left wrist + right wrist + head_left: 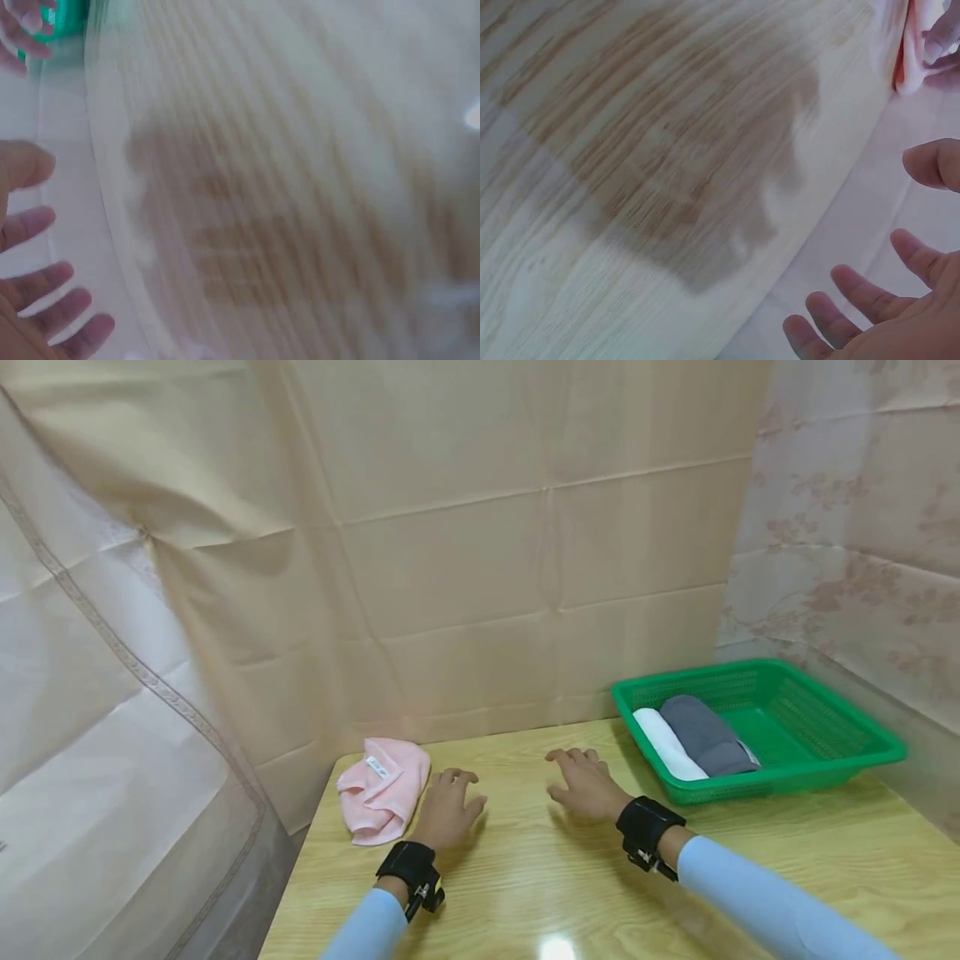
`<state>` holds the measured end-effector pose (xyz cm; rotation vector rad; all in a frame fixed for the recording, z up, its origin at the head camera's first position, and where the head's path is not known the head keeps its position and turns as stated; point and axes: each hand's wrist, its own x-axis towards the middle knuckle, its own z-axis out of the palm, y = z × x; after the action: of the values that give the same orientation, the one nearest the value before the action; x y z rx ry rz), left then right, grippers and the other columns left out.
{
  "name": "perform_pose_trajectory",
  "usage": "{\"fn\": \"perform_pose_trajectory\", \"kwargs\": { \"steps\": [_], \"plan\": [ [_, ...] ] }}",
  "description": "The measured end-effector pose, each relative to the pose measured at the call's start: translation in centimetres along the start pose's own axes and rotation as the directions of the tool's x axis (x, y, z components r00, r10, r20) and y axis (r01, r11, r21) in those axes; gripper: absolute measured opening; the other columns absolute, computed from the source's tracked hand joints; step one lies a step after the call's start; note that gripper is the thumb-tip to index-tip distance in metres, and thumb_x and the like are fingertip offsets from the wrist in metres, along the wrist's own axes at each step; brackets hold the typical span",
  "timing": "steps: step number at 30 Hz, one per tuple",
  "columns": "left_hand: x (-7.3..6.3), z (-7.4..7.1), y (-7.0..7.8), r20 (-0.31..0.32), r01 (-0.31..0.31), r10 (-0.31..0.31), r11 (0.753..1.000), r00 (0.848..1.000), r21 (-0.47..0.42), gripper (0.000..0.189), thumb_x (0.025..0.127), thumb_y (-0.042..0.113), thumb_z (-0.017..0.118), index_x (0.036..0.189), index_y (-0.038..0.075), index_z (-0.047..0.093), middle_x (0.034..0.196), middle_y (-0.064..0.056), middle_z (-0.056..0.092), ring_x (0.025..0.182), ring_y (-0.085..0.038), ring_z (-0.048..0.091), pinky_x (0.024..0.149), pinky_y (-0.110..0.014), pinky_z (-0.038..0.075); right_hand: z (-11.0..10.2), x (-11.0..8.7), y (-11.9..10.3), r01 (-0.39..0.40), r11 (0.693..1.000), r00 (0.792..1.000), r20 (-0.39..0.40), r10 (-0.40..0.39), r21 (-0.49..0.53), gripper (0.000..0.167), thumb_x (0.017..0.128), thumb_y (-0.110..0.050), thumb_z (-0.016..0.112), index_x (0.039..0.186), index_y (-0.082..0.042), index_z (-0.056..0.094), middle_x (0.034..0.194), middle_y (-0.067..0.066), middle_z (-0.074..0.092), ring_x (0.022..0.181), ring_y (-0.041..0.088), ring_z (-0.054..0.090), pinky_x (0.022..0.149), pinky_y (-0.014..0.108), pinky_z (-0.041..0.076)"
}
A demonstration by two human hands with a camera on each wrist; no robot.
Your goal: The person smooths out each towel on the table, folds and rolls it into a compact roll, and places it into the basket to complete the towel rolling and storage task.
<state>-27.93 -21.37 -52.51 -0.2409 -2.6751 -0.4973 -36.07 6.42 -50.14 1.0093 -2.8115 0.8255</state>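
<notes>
Presently | pink cloth point(375, 806), one, rumpled: just beside fingers of left hand point(446, 812), well apart from those of right hand point(587, 787) | both hands' fingers: spread, holding nothing | handling: likely light, soft, limp; best held by edge nearest left fingers

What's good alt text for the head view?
A person's left hand and right hand, both empty, are held over a wood-grain table, the left beside a rumpled pink cloth, the right near a green basket containing a white roll and a gray roll. Beige fabric hangs behind.
</notes>
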Motion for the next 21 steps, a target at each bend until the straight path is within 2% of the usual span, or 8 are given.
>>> {"fn": "perform_pose_trajectory", "kwargs": {
  "steps": [4, 8, 12, 14, 15, 17, 19, 21],
  "plan": [
    [0.0, -0.9, -1.6, -0.099, 0.081, -0.071, 0.992, 0.993, 0.097, 0.027, 0.091, 0.022, 0.075, 0.113, 0.005, 0.069, 0.116, -0.022, 0.062, 0.106, -0.043, 0.055, 0.083, -0.055, 0.048, -0.5, -0.2, 0.9, -0.042, 0.999, 0.999, -0.010, 0.042, 0.000, 0.056, 0.096, -0.026, 0.072, 0.143, -0.006, 0.052, 0.139, 0.027, 0.051, 0.120, 0.049, 0.044, 0.093, 0.065, 0.037],
    [-0.7, -2.1, -3.6, -0.149, 0.215, -0.188, 0.957, 0.971, 0.194, 0.025, 0.088, 0.019, 0.075, 0.105, 0.002, 0.068, 0.106, -0.025, 0.062, 0.098, -0.048, 0.054, 0.077, -0.058, 0.047, -0.5, -0.3, 1.8, -0.096, 0.995, 0.995, 0.007, 0.096, -0.015, 0.059, 0.096, -0.027, 0.072, 0.145, -0.005, 0.049, 0.141, 0.031, 0.048, 0.125, 0.054, 0.041, 0.096, 0.067, 0.036],
    [-1.8, -3.0, -5.2, -0.113, 0.338, -0.318, 0.894, 0.941, 0.295, 0.036, 0.086, 0.023, 0.074, 0.109, -0.002, 0.064, 0.103, -0.034, 0.057, 0.097, -0.057, 0.053, 0.073, -0.065, 0.044, -0.5, -0.3, 2.6, -0.138, 0.989, 0.990, 0.016, 0.139, -0.045, 0.060, 0.096, -0.027, 0.073, 0.145, -0.004, 0.048, 0.141, 0.033, 0.046, 0.125, 0.056, 0.041, 0.098, 0.066, 0.037],
    [-2.3, -3.1, -5.7, -0.078, 0.366, -0.361, 0.875, 0.929, 0.317, 0.039, 0.085, 0.023, 0.073, 0.113, -0.001, 0.062, 0.105, -0.036, 0.055, 0.097, -0.060, 0.053, 0.072, -0.068, 0.044, -0.6, -0.4, 2.8, -0.144, 0.988, 0.989, 0.015, 0.145, -0.052, 0.061, 0.096, -0.027, 0.074, 0.145, -0.003, 0.048, 0.141, 0.034, 0.046, 0.125, 0.057, 0.041, 0.099, 0.067, 0.037],
    [-2.4, -3.2, -5.8, -0.062, 0.363, -0.363, 0.874, 0.930, 0.325, 0.039, 0.085, 0.021, 0.073, 0.114, 0.000, 0.061, 0.105, -0.036, 0.054, 0.095, -0.060, 0.053, 0.071, -0.068, 0.045, -0.6, -0.4, 2.9, -0.147, 0.988, 0.989, 0.018, 0.148, -0.057, 0.061, 0.096, -0.027, 0.074, 0.145, -0.004, 0.048, 0.141, 0.034, 0.046, 0.125, 0.057, 0.041, 0.099, 0.067, 0.037],
    [-2.6, -3.2, -5.9, -0.037, 0.333, -0.338, 0.894, 0.941, 0.301, 0.035, 0.083, 0.014, 0.074, 0.113, 0.001, 0.060, 0.104, -0.034, 0.054, 0.092, -0.059, 0.053, 0.069, -0.066, 0.047, -0.7, -0.4, 3.0, -0.151, 0.987, 0.988, 0.027, 0.152, -0.054, 0.060, 0.096, -0.027, 0.073, 0.145, -0.003, 0.047, 0.141, 0.035, 0.046, 0.125, 0.058, 0.041, 0.099, 0.068, 0.036],
    [-2.6, -3.2, -5.9, -0.023, 0.272, -0.276, 0.924, 0.961, 0.269, 0.031, 0.080, 0.005, 0.073, 0.108, 0.004, 0.061, 0.101, -0.029, 0.054, 0.087, -0.054, 0.054, 0.066, -0.062, 0.049, -0.7, -0.4, 3.1, -0.160, 0.986, 0.986, 0.047, 0.162, -0.044, 0.060, 0.097, -0.027, 0.072, 0.146, -0.004, 0.047, 0.142, 0.035, 0.045, 0.124, 0.057, 0.041, 0.099, 0.067, 0.037],
    [-2.4, -3.1, -5.6, 0.003, 0.192, -0.198, 0.958, 0.980, 0.213, 0.028, 0.075, -0.002, 0.074, 0.101, 0.005, 0.064, 0.099, -0.024, 0.054, 0.086, -0.049, 0.053, 0.068, -0.057, 0.048, -0.7, -0.5, 3.0, -0.167, 0.985, 0.983, 0.067, 0.169, -0.033, 0.060, 0.097, -0.027, 0.072, 0.146, -0.004, 0.046, 0.143, 0.035, 0.044, 0.124, 0.057, 0.041, 0.098, 0.067, 0.037]
  ]
}}
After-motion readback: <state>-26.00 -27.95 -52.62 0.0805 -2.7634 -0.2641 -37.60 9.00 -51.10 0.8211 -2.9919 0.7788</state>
